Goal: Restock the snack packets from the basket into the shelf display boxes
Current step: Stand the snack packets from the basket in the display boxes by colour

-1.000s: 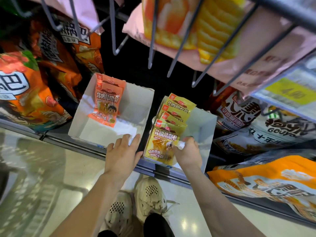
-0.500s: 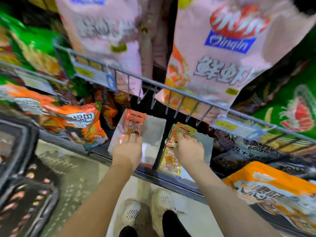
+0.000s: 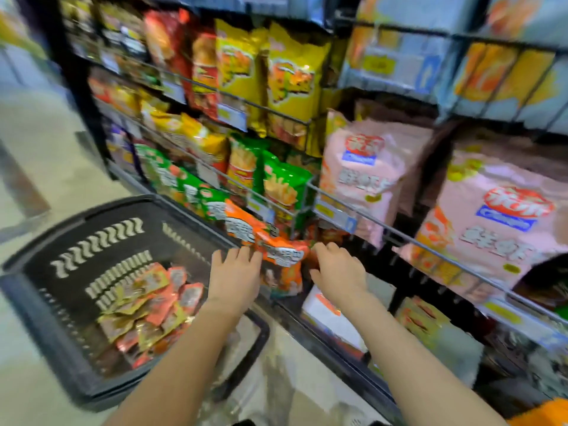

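The dark plastic basket [image 3: 55,299] stands on the floor at the left, holding a heap of small orange and yellow snack packets [image 3: 147,312]. My left hand [image 3: 235,275] hovers over the basket's right rim with straight fingers and holds nothing. My right hand [image 3: 336,269] reaches toward the bottom shelf above the white display box [image 3: 325,318], fingers loosely bent, nothing visible in it. A second white display box [image 3: 455,348] with yellow packets [image 3: 422,318] stands to the right. The frame is motion-blurred.
An orange chip bag [image 3: 279,259] lies on the bottom shelf between my hands. Wire shelf rails [image 3: 399,232] with price tags run above the boxes, with pink, green and yellow bags on them. The tiled floor [image 3: 46,167] lies at the left.
The view has swung up and left, bringing the basket into sight. Both hands have left the packets in the display boxes and moved left, empty.
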The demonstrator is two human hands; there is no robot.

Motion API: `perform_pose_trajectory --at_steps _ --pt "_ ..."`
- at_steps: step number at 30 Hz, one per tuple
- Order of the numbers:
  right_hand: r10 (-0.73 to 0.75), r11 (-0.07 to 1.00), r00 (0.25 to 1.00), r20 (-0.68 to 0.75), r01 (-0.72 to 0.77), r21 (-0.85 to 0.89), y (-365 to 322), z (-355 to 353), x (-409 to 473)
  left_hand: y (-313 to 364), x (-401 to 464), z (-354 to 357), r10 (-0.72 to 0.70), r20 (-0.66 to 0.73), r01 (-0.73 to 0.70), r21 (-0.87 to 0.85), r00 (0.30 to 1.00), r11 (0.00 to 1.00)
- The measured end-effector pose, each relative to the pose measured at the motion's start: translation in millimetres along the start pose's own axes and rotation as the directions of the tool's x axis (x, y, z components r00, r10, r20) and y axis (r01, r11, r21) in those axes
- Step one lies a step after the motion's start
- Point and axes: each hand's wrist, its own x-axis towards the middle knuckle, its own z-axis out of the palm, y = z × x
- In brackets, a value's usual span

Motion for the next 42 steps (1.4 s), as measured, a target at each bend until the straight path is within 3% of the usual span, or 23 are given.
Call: perform_pose_trajectory --at_steps 5,14,24,30,42 --pt "-0.152 0.988 0.988 0.029 0.151 0.026 -70 -5 7 -72 -38 -21 -0.212 0.151 0.208 0.041 0.966 0.977" --pt "-0.349 0.937 0.930 0.119 0.346 0.043 -162 6 24 -165 -87 -16 -0.413 0.220 0.396 0.119 0.884 0.910" --pt "-0.366 0.931 0.882 0.298 0.351 0.105 -198 65 71 -202 -84 34 -0.415 0.428 0.384 0.162 0.802 0.909" --pt "-0.380 0.923 0.839 0.389 0.369 0.107 -222 115 121 -222 -71 78 -0.460 0.513 0.454 0.146 0.725 0.879" --pt "-0.448 0.886 0.737 0.506 0.440 0.144 -280 212 202 -254 -50 183 -0.572 0.657 0.583 0.239 0.492 0.776"
